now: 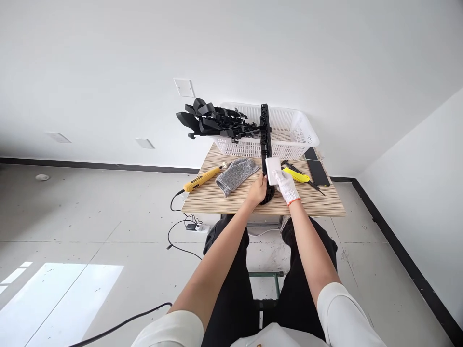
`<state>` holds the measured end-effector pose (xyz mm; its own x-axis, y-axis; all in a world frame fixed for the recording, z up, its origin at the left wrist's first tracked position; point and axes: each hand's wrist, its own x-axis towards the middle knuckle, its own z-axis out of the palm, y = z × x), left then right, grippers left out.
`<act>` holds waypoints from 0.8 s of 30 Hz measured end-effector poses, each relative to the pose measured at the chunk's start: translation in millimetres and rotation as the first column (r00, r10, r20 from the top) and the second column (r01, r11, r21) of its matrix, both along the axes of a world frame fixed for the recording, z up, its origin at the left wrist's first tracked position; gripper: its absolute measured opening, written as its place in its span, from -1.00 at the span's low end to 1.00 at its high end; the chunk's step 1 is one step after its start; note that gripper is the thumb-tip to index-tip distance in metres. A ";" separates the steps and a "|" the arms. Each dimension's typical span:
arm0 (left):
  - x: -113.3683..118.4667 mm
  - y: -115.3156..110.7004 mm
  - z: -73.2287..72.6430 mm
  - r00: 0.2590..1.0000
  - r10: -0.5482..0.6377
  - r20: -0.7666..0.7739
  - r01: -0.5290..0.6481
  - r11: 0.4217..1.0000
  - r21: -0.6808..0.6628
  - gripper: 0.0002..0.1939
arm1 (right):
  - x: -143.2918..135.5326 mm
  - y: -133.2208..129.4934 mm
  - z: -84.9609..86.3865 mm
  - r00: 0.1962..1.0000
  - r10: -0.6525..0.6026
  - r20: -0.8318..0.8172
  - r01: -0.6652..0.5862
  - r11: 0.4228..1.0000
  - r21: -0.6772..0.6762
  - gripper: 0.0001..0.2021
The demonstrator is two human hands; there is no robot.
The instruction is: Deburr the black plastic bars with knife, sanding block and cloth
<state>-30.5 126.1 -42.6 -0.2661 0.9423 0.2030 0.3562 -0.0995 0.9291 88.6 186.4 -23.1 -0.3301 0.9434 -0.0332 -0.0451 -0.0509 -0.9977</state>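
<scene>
My left hand (257,191), bare, is closed around the lower part of a long black plastic piece (265,140), which stands lengthwise over the table and reaches up across the basket's front rim. My right hand (287,186) wears a white glove with an orange cuff. Its fingers are closed on a white rectangular block (273,170), held against the right side of the black piece. A grey cloth (238,175) lies left of my hands. Just to the right are a yellow-handled knife (296,175) and a dark slender tool (317,187).
Behind my hands, a white basket (302,137) carries a heap of black plastic parts (217,120) at its left. A yellow corded tool (202,179) rests at the left edge of the wooden table (231,205). Two phones, one in front (318,173), lie at the right.
</scene>
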 end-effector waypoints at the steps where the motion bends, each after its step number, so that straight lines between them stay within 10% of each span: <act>1: 0.3 0.9 -0.6 1.000 0.006 0.002 -0.006 1.000 -0.001 -0.64 | 0.5 -3.3 -1.2 1.000 0.017 0.001 -0.017 1.000 0.005 -0.57; 9: 1.9 3.0 1.9 1.000 0.000 0.006 0.000 1.000 0.007 -0.67 | -14.1 5.1 -5.0 0.987 -0.161 -0.027 0.163 0.951 0.261 -0.53; 19: 4.3 -1.5 5.3 1.000 0.029 -0.010 -0.029 0.999 -0.016 -0.68 | -17.6 9.2 -9.0 0.988 -0.122 -0.091 0.137 0.974 0.179 -0.50; 24: 5.2 -3.1 6.8 0.999 0.046 -0.025 -0.047 0.998 -0.041 -0.61 | -15.2 7.4 -7.0 0.944 -0.308 -0.121 0.313 0.949 0.024 -0.47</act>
